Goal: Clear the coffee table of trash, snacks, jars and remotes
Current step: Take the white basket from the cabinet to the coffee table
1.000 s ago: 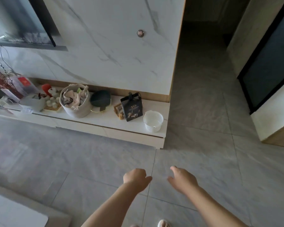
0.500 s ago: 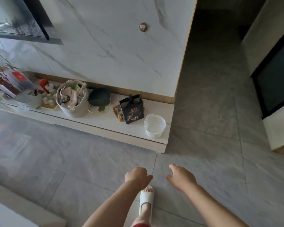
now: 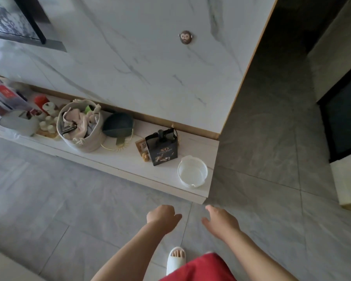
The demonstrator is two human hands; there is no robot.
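Note:
My left hand (image 3: 163,217) hangs over the grey floor tiles with its fingers curled in and nothing in it. To its right, my right hand (image 3: 221,222) is loosely spread and also holds nothing. Both are just short of the right end of a low white console (image 3: 118,159). On that end stand a white plastic basket (image 3: 192,171), a black gift bag (image 3: 162,147) and a snack packet (image 3: 143,148). A pale edge at the bottom left (image 3: 2,266) may be the coffee table corner; I cannot tell.
Further left on the console sit a fabric basket (image 3: 80,126) stuffed with cloths, a dark green bowl-like item (image 3: 118,125), small white bottles (image 3: 47,122) and a grey tray (image 3: 18,122). A marble wall rises behind. A dark passage (image 3: 272,98) opens on the right.
The console and its items have come closer and lower in view. My foot in a white slipper has stepped forward below my hands. Both hands keep the same pose.

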